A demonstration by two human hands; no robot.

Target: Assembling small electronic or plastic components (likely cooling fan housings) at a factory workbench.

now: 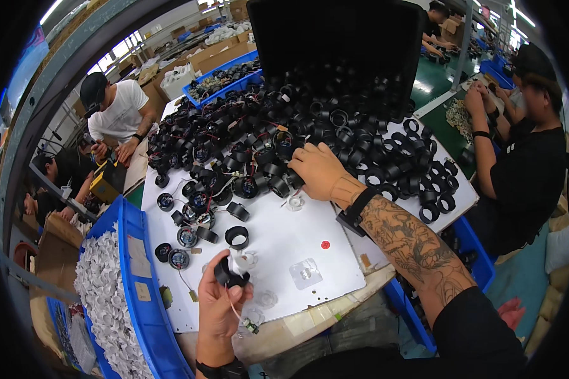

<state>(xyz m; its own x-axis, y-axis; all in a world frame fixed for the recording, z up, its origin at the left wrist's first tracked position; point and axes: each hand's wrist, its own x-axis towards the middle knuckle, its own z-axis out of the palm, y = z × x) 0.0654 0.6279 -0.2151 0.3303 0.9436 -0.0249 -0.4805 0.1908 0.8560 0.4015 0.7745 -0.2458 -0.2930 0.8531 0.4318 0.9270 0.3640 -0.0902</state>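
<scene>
My left hand [220, 303] is closed round a short black plastic ring housing [224, 273] at the near middle of the white tabletop [278, 237]. A white plastic piece [243, 260] sits against this housing. From it a thin wire hangs with a small green circuit board [251, 327] at its end. Farther right, my right hand [322, 172] reaches to the edge of a large heap of black rings [344, 136]; its bent fingers close on a black ring [295, 179], partly hidden. One loose black ring [237, 237] stands just beyond my left hand.
Wired black housings [186, 237] lie scattered at left. Clear plastic pieces [267, 299] lie near my left hand. A black bin [335, 44] opens onto the heap. A blue bin [136, 284] with white parts flanks the table. People work at left [123, 107] and right [525, 164].
</scene>
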